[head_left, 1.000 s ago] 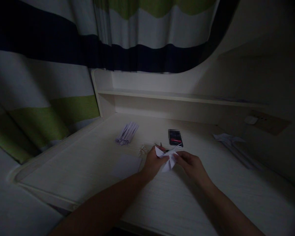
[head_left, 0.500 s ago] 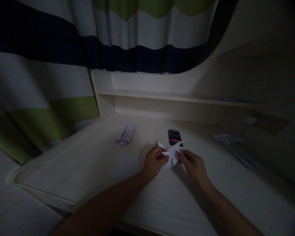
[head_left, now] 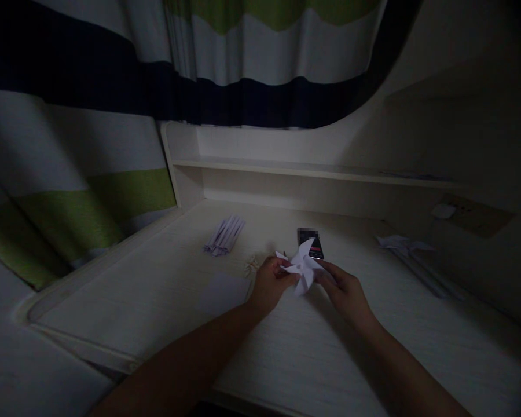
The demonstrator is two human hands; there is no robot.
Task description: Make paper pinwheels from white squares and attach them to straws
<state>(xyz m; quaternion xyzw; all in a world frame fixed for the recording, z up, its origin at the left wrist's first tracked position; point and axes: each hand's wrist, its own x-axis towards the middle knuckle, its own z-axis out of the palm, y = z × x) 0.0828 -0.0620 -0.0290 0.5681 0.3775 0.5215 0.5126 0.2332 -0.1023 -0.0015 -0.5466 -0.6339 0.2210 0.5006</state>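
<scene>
A white paper pinwheel (head_left: 303,267) is held up over the desk between both hands, its folded blades fanned out around the centre. My left hand (head_left: 272,282) pinches it from the left, thumb near the middle. On the other side my right hand (head_left: 339,285) is closed on its right blades, with some fingers hidden behind the paper. Just left of my left hand lie a small heap of pale little pieces (head_left: 252,264) and a flat sheet of white paper (head_left: 224,292).
A bundle of rolled paper sticks (head_left: 224,235) lies at the back left of the desk (head_left: 165,313). A dark phone (head_left: 316,249) rests behind the pinwheel. At the right, another pinwheel (head_left: 399,243) lies by the wall. A low shelf (head_left: 286,168) runs along the back.
The pinwheel has turned and its blades now stand fanned open, one pointing up over the phone. My right hand has shifted slightly along its right edge.
</scene>
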